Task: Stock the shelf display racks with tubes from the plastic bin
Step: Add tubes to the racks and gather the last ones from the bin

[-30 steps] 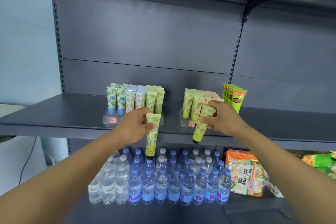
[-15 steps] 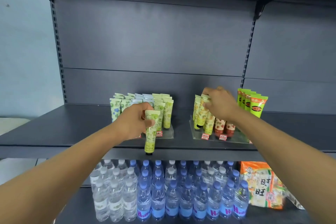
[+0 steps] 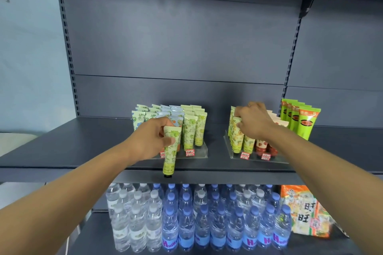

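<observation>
Pinching green tube (image 3: 170, 152) between left-hand fingers (image 3: 165, 124), cap down.

right hand (image 3: 253, 123) now up among the right rack's tubes (image 3: 238, 134), its yellow tube slotted in

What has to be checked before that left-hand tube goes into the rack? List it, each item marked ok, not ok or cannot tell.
1. Grip: the left hand holds the green tube near its crimped top. Ok.
2. Orientation: the tube hangs cap down, like the racked tubes. Ok.
3. Matching row: green-patterned tubes stand at the right of the left rack. Ok.
4. Free slot in that row: the hand and the held tube hide the front of the rack. Cannot tell.
5. Right hand: it is at the tubes in the right rack, apart from the left rack. Ok.
6. Whether the right hand has let go of its tube: fingers hidden. Cannot tell.
</observation>
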`<action>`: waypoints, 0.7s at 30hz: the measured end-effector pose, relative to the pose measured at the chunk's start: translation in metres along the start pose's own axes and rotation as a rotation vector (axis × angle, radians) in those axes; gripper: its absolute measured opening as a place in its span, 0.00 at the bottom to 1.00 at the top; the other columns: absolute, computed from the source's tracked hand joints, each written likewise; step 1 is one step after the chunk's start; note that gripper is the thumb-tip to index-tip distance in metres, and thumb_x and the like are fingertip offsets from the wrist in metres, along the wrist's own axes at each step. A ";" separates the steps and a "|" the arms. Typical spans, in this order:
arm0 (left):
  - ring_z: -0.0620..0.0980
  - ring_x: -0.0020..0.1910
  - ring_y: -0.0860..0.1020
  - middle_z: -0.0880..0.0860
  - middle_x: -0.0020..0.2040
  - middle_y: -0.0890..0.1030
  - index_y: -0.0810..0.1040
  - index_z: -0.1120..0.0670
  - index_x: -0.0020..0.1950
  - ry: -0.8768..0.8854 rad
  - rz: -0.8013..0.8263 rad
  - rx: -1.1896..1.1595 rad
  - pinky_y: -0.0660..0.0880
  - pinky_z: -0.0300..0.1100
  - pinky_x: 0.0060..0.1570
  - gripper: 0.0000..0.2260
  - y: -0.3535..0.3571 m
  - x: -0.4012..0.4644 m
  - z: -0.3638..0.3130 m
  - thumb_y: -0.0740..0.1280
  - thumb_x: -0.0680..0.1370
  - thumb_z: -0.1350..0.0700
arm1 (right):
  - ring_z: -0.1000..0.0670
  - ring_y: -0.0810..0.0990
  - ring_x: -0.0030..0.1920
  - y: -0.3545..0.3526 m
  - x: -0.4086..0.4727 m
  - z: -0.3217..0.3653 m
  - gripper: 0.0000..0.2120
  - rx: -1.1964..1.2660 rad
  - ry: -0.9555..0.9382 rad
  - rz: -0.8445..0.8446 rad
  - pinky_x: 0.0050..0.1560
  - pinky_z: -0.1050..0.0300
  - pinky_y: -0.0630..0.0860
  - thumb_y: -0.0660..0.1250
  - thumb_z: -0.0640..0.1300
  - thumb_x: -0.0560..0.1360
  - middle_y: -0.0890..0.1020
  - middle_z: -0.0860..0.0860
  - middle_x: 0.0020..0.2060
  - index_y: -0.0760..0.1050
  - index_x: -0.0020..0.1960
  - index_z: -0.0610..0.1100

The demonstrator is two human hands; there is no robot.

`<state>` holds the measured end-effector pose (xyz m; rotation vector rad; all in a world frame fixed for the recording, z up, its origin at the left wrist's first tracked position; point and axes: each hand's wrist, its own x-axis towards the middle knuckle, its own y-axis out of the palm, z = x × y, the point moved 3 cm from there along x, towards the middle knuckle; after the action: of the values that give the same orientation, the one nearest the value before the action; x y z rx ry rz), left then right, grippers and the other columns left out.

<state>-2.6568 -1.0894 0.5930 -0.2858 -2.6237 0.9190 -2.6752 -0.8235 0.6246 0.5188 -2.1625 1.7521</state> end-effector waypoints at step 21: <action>0.44 0.35 0.75 0.46 0.37 0.77 0.77 0.50 0.42 0.203 -0.054 0.059 0.71 0.36 0.38 0.08 0.009 0.026 -0.058 0.66 0.77 0.62 | 0.58 0.80 0.38 -0.044 -0.025 0.063 0.11 0.906 -0.048 0.244 0.43 0.63 0.76 0.77 0.45 0.66 0.82 0.54 0.36 0.77 0.42 0.46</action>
<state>-2.6575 -1.0423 0.6363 -0.2769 -2.4036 0.8978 -2.6337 -0.8912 0.6386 0.4951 -1.3808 2.8473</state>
